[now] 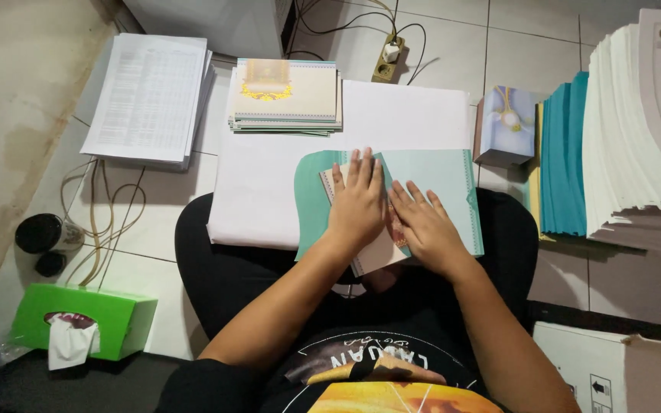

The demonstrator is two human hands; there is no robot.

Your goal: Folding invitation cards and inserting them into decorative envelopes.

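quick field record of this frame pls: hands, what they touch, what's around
left hand: flat, palm down on a cream card
right hand: flat beside the left, on the same card
under card: teal folder, opened out over a white sheet
ahead: stack of cream cards, printed paper pile, power strip
right side: teal folder stack, tall white paper stack
left side: green tissue box, dark cup

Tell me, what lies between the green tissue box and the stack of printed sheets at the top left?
In the head view, between the green tissue box and the printed sheets, loose cables trail over floor tiles, with a dark round container beside them.
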